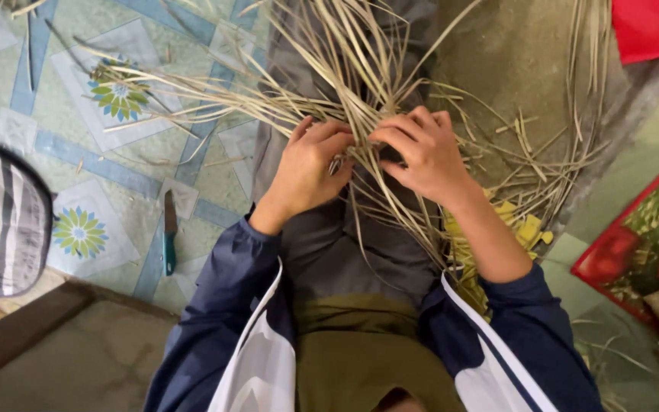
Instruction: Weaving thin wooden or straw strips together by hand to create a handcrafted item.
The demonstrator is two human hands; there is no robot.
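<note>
Both our left hand (308,169) and right hand (421,152) pinched dry straw strips (360,69) above patterned floor tiles (108,130) beside a knife (169,233).

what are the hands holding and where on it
Both hands, left and right, pinch the dried straw strips at the point where the strands cross over the lap, not at their loose ends.

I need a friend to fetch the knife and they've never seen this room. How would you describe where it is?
Start at the patterned floor covering with blue bands and flower motifs on the person's left side. The small teal-handled knife lies there on a blue band, apart from the dry straw strips; it is the only tool with a dark blade.
</note>
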